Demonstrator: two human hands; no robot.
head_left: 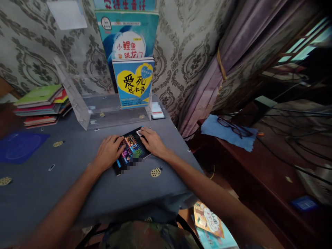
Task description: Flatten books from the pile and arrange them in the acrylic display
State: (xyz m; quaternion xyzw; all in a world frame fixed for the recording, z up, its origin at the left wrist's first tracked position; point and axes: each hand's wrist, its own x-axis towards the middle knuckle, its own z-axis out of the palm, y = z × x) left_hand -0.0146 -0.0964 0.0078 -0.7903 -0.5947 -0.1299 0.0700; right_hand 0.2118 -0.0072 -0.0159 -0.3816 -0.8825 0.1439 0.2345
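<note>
Left hand and right hand, both down on the dark book, one at each end! Unclenched, fingers loosely laid over the cover rather than clutching; no telling from here about any fingertip tucked underneath. And the book? Flat on the tabletop, turned a little askew, just short of the clear stand.

For steadying it well, by the look of things: press evenly from both ends, go light on the corners, square up the edges, avoid creasing that cover.

Now straight ahead: in the stand's right part, a blue book with a yellow heart, and behind it a taller teal book. Squarely in the way of any push forward, that stand!

Over to the left, a stack of books and a flat blue sheet, well apart from the hands. Far right, past the tied curtain, glasses on a blue cloth. Down low, more books by the right arm; careful with the elbow there!
</note>
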